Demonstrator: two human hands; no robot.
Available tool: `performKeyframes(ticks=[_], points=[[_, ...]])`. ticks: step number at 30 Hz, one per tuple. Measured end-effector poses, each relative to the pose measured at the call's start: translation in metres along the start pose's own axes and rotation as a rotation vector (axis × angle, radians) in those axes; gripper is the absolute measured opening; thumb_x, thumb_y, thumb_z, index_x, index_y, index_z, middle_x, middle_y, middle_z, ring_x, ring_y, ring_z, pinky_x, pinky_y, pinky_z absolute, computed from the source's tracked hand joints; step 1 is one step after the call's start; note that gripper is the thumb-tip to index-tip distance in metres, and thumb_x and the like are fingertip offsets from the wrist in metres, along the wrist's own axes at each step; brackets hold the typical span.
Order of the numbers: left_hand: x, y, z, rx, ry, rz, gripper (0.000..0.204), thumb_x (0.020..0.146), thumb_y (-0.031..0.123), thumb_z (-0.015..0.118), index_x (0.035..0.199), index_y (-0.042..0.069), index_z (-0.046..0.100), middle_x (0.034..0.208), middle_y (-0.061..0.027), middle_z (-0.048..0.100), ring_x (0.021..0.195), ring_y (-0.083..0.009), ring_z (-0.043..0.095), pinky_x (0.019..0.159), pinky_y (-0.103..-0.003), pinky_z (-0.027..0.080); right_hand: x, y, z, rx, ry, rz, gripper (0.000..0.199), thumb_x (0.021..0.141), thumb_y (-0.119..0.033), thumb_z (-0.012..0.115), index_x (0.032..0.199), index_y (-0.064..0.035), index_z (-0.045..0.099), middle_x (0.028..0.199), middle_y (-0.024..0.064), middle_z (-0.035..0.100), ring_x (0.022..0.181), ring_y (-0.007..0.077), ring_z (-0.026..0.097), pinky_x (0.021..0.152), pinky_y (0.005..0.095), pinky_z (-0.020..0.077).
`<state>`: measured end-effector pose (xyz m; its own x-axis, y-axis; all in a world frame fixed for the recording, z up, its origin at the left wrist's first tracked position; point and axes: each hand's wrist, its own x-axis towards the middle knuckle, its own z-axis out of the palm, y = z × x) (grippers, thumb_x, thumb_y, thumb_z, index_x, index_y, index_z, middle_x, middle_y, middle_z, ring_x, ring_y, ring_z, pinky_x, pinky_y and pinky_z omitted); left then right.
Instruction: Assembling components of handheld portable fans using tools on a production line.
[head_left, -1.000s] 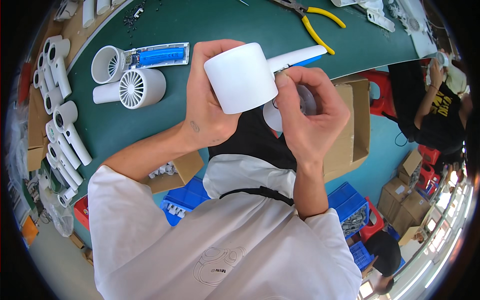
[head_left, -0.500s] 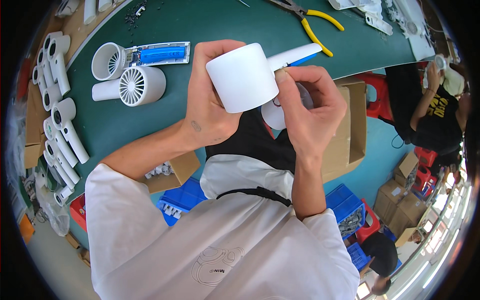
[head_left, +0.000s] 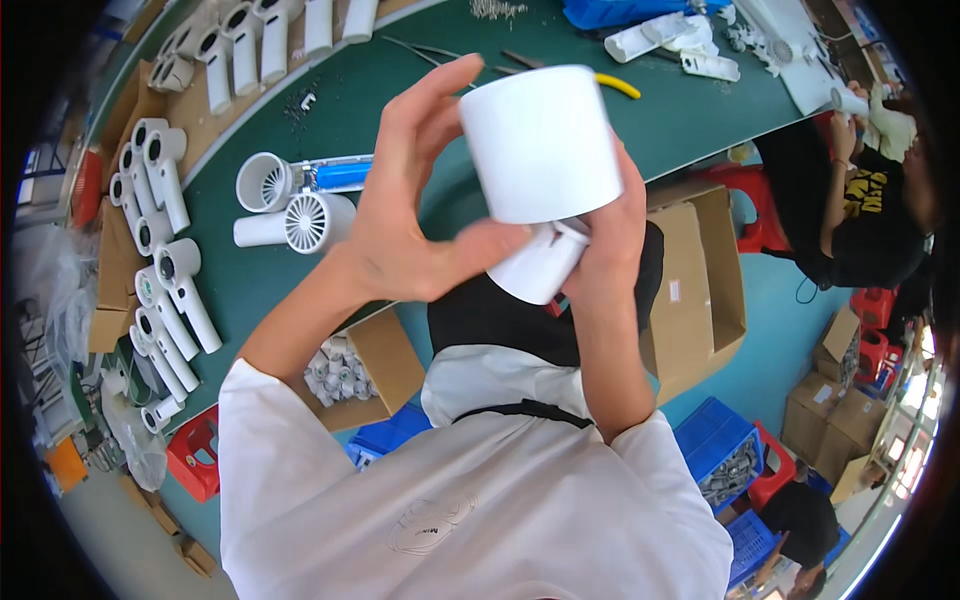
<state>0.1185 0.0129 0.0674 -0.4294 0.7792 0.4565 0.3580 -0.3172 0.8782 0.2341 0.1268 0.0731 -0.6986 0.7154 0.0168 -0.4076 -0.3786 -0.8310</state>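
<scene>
A white hair-dryer shell (head_left: 541,145) is held up close in front of me, its round barrel facing up and its handle pointing down toward my chest. My left hand (head_left: 415,205) grips the left side, thumb across the handle just under the barrel. My right hand (head_left: 612,232) wraps around the handle and the barrel's right side from behind. Both hands are above the green table (head_left: 400,110).
Two more white dryer shells with grilles (head_left: 290,205) and a blue part lie on the table. Rows of white shells (head_left: 165,290) line the left edge. Yellow-handled pliers (head_left: 600,80) lie behind. Cardboard boxes (head_left: 700,280) stand beside me. Another person (head_left: 870,190) works at the right.
I have raised the dryer shell closer to the camera and turned it, so the handle now points down instead of to the right. Both hands shifted their grip with it.
</scene>
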Motion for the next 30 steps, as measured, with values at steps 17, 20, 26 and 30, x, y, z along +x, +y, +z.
performKeyframes(ticks=[17, 20, 26, 30], points=[[0.032, -0.036, -0.017, -0.465, 0.36, -0.502, 0.033, 0.099, 0.031, 0.051, 0.104, -0.001, 0.057, 0.086, -0.0089, 0.065, 0.062, -0.012, 0.061, 0.054, -0.024, 0.05, 0.11, 0.017, -0.013, 0.247, -0.338, 0.688, 0.05, 0.097, -0.034, 0.05, 0.118, 0.0105, 0.054, 0.099, 0.0204, 0.066, 0.087, 0.0276, 0.068, 0.066, 0.0352, 0.06], [0.028, -0.04, -0.013, 0.145, 0.357, -0.384, 0.036, 0.083, 0.02, 0.068, 0.107, -0.005, 0.056, 0.089, -0.0169, 0.067, 0.07, -0.0236, 0.066, 0.064, -0.034, 0.049, 0.098, 0.034, -0.016, 0.158, -0.217, 0.535, 0.046, 0.098, -0.032, 0.048, 0.12, 0.0079, 0.054, 0.109, 0.0193, 0.063, 0.098, 0.0272, 0.065, 0.082, 0.0408, 0.0566], [0.027, -0.038, -0.006, 0.315, 0.421, -0.394, 0.034, 0.084, 0.02, 0.067, 0.103, -0.006, 0.056, 0.078, -0.0189, 0.067, 0.071, -0.0251, 0.067, 0.066, -0.035, 0.051, 0.091, 0.049, -0.028, 0.194, -0.263, 0.574, 0.047, 0.096, -0.032, 0.048, 0.123, 0.0064, 0.053, 0.116, 0.0221, 0.061, 0.103, 0.031, 0.063, 0.085, 0.0447, 0.0546], [0.025, -0.044, -0.01, 0.274, 0.414, -0.492, 0.035, 0.083, 0.019, 0.067, 0.103, -0.008, 0.055, 0.081, -0.019, 0.067, 0.067, -0.0235, 0.066, 0.064, -0.036, 0.051, 0.088, 0.043, -0.027, 0.251, -0.242, 0.58, 0.056, 0.095, -0.036, 0.05, 0.131, 0.0068, 0.047, 0.126, 0.0275, 0.055, 0.116, 0.0368, 0.057, 0.093, 0.0529, 0.05]])
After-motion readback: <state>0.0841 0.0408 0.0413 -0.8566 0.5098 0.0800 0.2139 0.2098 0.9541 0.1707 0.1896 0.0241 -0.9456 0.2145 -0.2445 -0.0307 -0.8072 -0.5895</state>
